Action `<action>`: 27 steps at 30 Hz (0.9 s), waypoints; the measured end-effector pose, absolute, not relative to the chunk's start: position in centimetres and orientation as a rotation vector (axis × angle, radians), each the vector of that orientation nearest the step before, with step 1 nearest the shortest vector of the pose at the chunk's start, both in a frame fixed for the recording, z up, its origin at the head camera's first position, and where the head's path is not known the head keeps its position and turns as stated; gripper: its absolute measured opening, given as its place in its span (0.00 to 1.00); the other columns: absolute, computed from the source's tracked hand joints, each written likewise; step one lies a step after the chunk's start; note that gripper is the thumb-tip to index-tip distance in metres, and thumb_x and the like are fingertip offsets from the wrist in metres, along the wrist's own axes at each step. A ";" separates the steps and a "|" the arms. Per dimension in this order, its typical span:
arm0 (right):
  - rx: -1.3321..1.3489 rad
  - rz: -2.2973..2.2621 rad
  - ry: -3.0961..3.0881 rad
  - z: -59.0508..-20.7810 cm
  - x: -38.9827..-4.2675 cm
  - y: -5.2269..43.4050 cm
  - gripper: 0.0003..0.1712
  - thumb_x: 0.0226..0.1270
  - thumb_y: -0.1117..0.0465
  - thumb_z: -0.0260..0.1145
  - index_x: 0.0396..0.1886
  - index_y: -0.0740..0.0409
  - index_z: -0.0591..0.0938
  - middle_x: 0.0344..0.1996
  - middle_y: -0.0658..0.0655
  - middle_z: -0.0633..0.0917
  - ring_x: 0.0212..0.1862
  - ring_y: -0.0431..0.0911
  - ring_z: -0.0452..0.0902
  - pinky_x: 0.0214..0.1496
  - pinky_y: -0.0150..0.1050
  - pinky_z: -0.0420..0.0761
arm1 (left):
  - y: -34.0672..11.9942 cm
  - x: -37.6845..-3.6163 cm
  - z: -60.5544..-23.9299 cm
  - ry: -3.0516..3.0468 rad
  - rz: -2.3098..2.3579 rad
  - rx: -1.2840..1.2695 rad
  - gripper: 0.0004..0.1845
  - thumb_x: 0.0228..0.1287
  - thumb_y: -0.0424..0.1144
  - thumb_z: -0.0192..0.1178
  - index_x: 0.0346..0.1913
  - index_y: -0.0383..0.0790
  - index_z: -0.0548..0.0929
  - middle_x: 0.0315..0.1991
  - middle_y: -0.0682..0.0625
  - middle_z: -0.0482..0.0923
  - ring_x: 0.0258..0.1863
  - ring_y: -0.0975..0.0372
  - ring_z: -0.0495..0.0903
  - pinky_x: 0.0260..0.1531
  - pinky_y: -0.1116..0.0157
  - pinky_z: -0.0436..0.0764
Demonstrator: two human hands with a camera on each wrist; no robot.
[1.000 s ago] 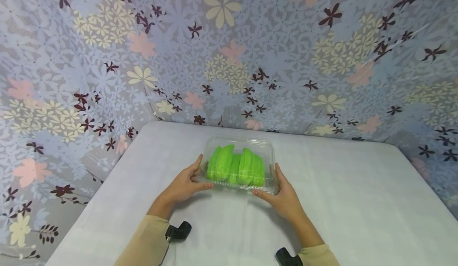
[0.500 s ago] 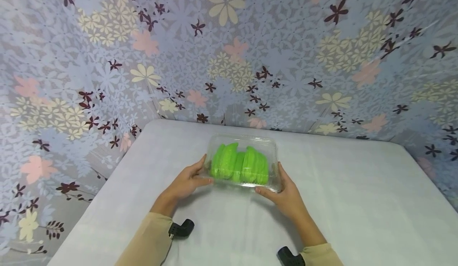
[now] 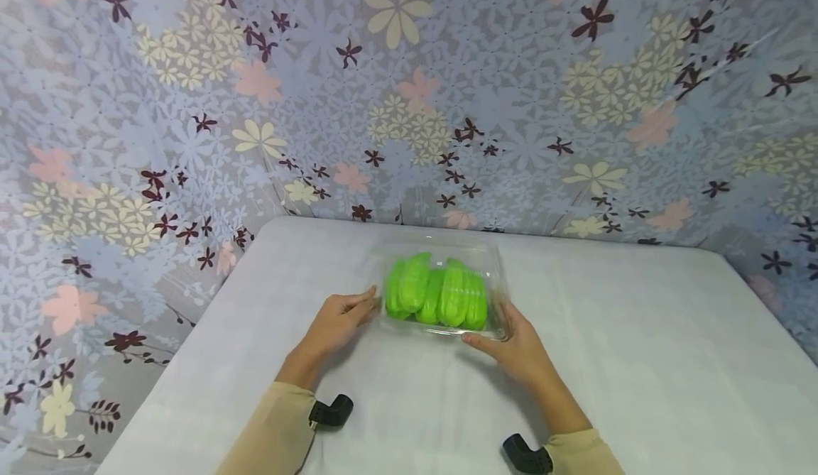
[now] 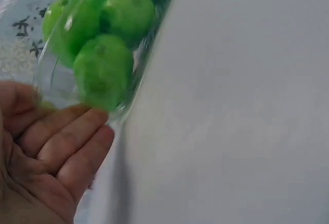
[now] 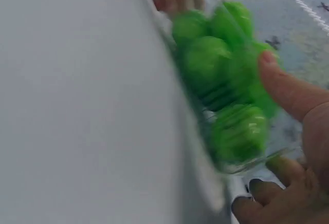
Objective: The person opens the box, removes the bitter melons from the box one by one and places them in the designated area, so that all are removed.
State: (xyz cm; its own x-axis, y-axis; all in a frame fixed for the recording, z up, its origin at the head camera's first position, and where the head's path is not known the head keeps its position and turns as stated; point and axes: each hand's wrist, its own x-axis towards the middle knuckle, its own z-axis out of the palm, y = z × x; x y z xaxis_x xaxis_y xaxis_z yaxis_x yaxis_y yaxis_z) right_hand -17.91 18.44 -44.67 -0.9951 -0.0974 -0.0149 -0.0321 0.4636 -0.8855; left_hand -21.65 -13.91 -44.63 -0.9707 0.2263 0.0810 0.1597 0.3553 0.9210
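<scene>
A clear plastic clamshell box (image 3: 441, 331) stands near the middle of the white table, tilted in the head view. Inside it several long, bright green, fruit-like pieces (image 3: 452, 297) lie side by side; the wrist views show their rounded ends. My right hand (image 3: 520, 351) grips the box's right end, thumb at the front edge and fingers along the side. At the left end, my left hand (image 3: 337, 321) has its fingers held together and nearly straight. In the left wrist view their fingertips (image 4: 100, 117) are right at the box's lower corner.
A white cloth (image 3: 639, 361) covers the table, which meets a flower-patterned wall (image 3: 511, 106) behind the box. A black wrist camera (image 3: 332, 411) is strapped at the left sleeve, and another black camera (image 3: 525, 454) at the right.
My left hand has let go of its thumb-and-finger grip, and its fingers are now together at the box's left end. The box has shifted slightly right, with the right hand still holding it.
</scene>
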 end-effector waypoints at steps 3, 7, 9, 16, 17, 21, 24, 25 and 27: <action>-0.138 -1.566 2.616 -44.3 -18.1 18.9 0.69 0.57 0.44 0.79 0.82 0.58 0.42 0.79 0.57 0.53 0.78 0.62 0.46 0.75 0.61 0.53 | -14.1 -21.5 -44.3 2.635 1.626 0.364 0.20 0.74 0.42 0.60 0.61 0.34 0.81 0.61 0.44 0.79 0.50 0.55 0.85 0.57 0.55 0.80; -0.121 -1.527 2.613 -43.9 -18.1 19.0 0.70 0.56 0.44 0.79 0.82 0.57 0.40 0.79 0.55 0.53 0.77 0.64 0.48 0.74 0.61 0.56 | -14.7 -21.5 -44.3 2.653 1.643 0.351 0.21 0.71 0.44 0.64 0.60 0.35 0.83 0.58 0.45 0.82 0.54 0.55 0.83 0.56 0.56 0.80; -0.117 -1.493 2.625 -43.7 -18.0 19.0 0.70 0.56 0.42 0.78 0.82 0.57 0.40 0.79 0.55 0.53 0.76 0.66 0.50 0.73 0.62 0.57 | -14.8 -21.5 -44.3 2.655 1.665 0.346 0.23 0.69 0.46 0.66 0.61 0.34 0.83 0.58 0.44 0.82 0.55 0.53 0.82 0.56 0.56 0.80; -0.117 -1.465 2.601 -42.9 -17.8 19.1 0.70 0.56 0.43 0.78 0.82 0.60 0.41 0.79 0.57 0.53 0.75 0.66 0.51 0.73 0.62 0.58 | -14.5 -21.5 -44.1 2.597 1.600 0.414 0.44 0.63 0.52 0.71 0.77 0.45 0.64 0.74 0.43 0.64 0.71 0.47 0.66 0.69 0.52 0.66; -0.118 -1.461 2.594 -42.8 -17.8 19.1 0.70 0.56 0.43 0.78 0.82 0.60 0.41 0.79 0.58 0.53 0.75 0.66 0.51 0.73 0.62 0.58 | -14.4 -21.5 -44.1 2.587 1.579 0.441 0.47 0.62 0.53 0.71 0.79 0.46 0.61 0.76 0.44 0.61 0.72 0.47 0.64 0.70 0.51 0.64; -0.132 -1.442 2.575 -42.3 -17.6 19.3 0.71 0.56 0.43 0.79 0.81 0.63 0.41 0.79 0.61 0.53 0.75 0.66 0.50 0.73 0.60 0.57 | -14.1 -21.6 -44.2 2.579 1.519 0.498 0.52 0.59 0.56 0.73 0.80 0.46 0.56 0.78 0.49 0.55 0.74 0.49 0.61 0.71 0.53 0.62; -0.153 -1.430 2.566 -41.9 -17.5 19.5 0.70 0.57 0.43 0.78 0.81 0.64 0.41 0.79 0.62 0.52 0.75 0.66 0.49 0.74 0.59 0.57 | -13.9 -21.6 -44.2 2.560 1.534 0.511 0.54 0.57 0.56 0.74 0.80 0.45 0.56 0.78 0.52 0.55 0.74 0.51 0.60 0.71 0.55 0.62; -0.157 -1.434 2.559 -41.8 -17.5 19.6 0.70 0.57 0.44 0.78 0.81 0.64 0.41 0.79 0.63 0.52 0.76 0.65 0.49 0.74 0.59 0.57 | -13.9 -21.6 -44.2 2.553 1.540 0.513 0.54 0.57 0.56 0.74 0.81 0.46 0.56 0.78 0.52 0.55 0.74 0.52 0.59 0.71 0.55 0.62; -0.159 -1.438 2.545 -41.6 -17.5 19.8 0.69 0.57 0.44 0.78 0.81 0.63 0.42 0.79 0.64 0.51 0.76 0.65 0.49 0.74 0.58 0.57 | -13.9 -21.6 -44.2 2.536 1.555 0.521 0.55 0.57 0.55 0.75 0.81 0.46 0.55 0.78 0.51 0.55 0.75 0.52 0.58 0.72 0.56 0.61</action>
State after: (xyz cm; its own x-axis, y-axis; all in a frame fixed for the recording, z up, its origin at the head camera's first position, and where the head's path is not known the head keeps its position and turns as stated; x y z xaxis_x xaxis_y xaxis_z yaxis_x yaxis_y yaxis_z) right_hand -17.51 19.76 -41.61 -0.9714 -0.1978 -0.1317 0.0107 0.5172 -0.8558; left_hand -21.59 -13.89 -44.25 -0.9334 0.3511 0.0747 0.2258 0.4124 0.8826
